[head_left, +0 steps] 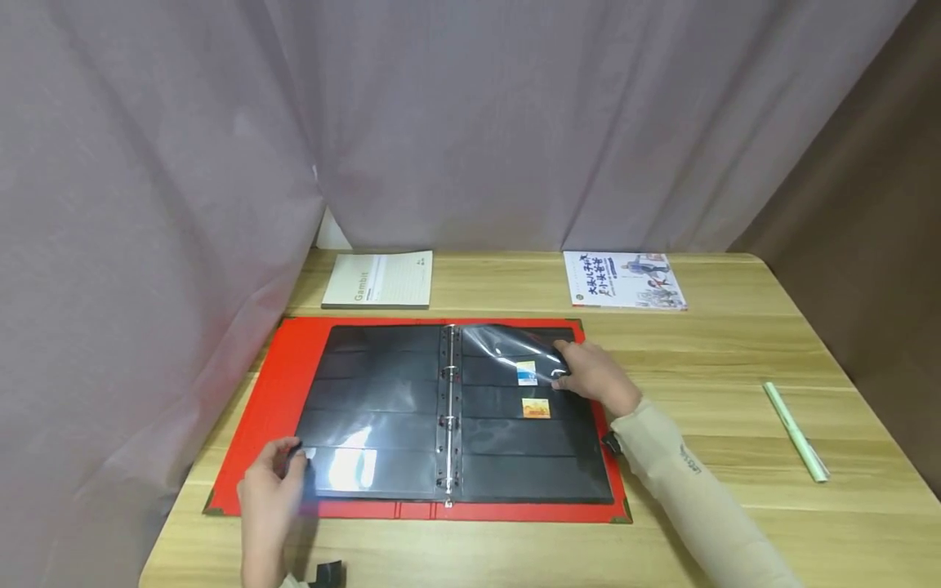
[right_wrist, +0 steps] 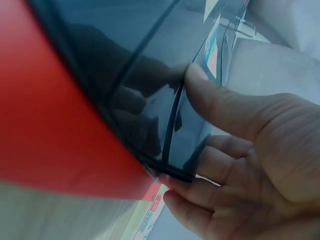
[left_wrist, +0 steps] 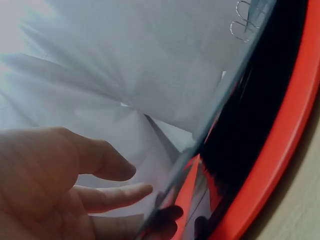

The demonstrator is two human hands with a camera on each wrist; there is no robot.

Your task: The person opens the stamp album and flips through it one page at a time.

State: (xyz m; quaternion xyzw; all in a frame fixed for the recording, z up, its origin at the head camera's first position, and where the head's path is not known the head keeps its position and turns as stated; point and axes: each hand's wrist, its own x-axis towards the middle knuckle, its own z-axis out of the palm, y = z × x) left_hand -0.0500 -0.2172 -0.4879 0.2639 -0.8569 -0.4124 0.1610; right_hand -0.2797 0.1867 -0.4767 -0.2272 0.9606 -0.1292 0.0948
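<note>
A red ring-binder stamp album point(head_left: 283, 392) lies spread on the table, with black pocket pages on both sides of its metal rings point(head_left: 450, 392). My right hand point(head_left: 599, 380) pinches the outer edge of the right-hand page point(head_left: 507, 343), thumb on top and fingers beneath, and the page's upper part bows upward. A blue-and-white stamp point(head_left: 527, 373) and an orange-yellow stamp point(head_left: 536, 408) sit in pockets on the right. At the left page's point(head_left: 367, 416) lower outer corner is my left hand point(head_left: 270, 490); its thumb stands apart from the page, and some fingertips point(left_wrist: 167, 214) reach the page edge.
Behind the album lie a pale notebook point(head_left: 390, 280) on the left and an illustrated booklet point(head_left: 628, 282) on the right. A light green pen point(head_left: 796, 433) rests on the wooden table point(head_left: 720, 343) at the far right. Grey curtains point(head_left: 456, 131) hang along the back and left.
</note>
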